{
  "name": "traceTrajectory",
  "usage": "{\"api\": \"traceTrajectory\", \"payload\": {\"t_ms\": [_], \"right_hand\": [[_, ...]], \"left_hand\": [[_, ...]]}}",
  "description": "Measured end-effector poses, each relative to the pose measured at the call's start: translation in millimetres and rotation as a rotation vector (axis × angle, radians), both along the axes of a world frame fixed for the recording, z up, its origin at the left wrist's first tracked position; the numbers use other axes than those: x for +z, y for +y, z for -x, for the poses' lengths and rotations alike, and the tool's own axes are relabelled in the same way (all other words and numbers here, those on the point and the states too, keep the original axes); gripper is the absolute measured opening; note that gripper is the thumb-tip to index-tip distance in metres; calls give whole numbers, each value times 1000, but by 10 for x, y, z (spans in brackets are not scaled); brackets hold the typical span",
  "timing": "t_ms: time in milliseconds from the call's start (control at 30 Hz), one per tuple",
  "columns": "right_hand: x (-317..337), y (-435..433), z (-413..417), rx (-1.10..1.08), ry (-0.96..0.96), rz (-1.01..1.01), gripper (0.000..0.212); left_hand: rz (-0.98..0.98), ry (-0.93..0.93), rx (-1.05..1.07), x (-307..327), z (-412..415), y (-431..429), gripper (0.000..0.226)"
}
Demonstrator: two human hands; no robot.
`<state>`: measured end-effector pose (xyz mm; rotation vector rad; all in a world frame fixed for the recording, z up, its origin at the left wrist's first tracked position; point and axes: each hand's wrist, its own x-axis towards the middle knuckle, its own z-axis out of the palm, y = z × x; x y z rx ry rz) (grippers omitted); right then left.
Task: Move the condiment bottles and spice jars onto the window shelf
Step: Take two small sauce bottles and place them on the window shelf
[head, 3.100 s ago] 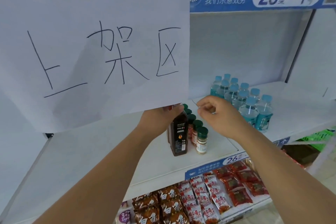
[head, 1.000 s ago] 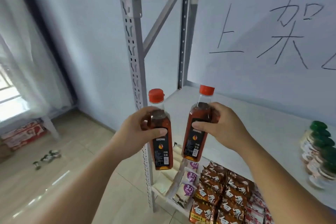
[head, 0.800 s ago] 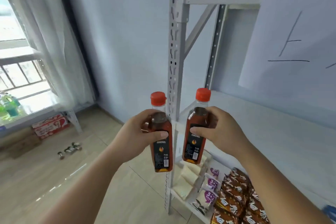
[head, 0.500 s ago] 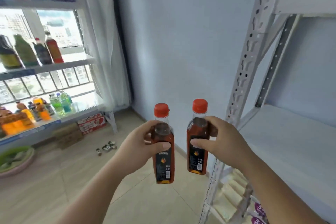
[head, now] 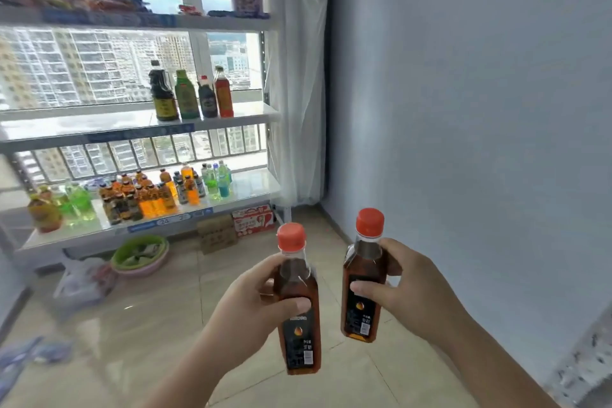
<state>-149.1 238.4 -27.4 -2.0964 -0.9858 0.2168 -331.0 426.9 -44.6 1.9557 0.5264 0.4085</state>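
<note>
Head cam: left hand [head: 251, 305] and right hand [head: 407, 288] each grip a red-capped bottle [head: 298, 305] mid-air, shelf [head: 139, 122] far off. Full, probably slick plastic, so hold the body.

Window shelf [head: 139, 124] with four upright bottles [head: 190, 94] near its right end.

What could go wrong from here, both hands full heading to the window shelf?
1. With a red-capped bottle in the left hand and another in the right hand, nothing is free to steady the four bottles clustered on the middle shelf.
2. The basin and plastic bag on the floor could trip.
</note>
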Motion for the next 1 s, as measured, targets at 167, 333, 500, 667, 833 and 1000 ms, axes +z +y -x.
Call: {"api": "traceTrajectory", "payload": {"t_ms": [167,333,500,667,833,1000], "right_hand": [[-26,611,-184,104,32,-30,54],[-57,1266,-548,168,20,-59,62],[-33,1979,-1042,219,34,-81,60],[21,2602,-1595,274,28,-76,57],[131,3129,-2115,340,-21,-44,60],[217,3514,-2510,323,-24,-82,64]], "left_hand": [[-7,16,98,-27,1,440,58],[-49,22,170,1,-250,950,50],[-68,33,243,96,-673,1528,53],[-75,33,300,190,-1192,2075,58],[-90,10,346,184,-1668,2522,60],[-95,3,383,208,-1978,2919,61]]}}
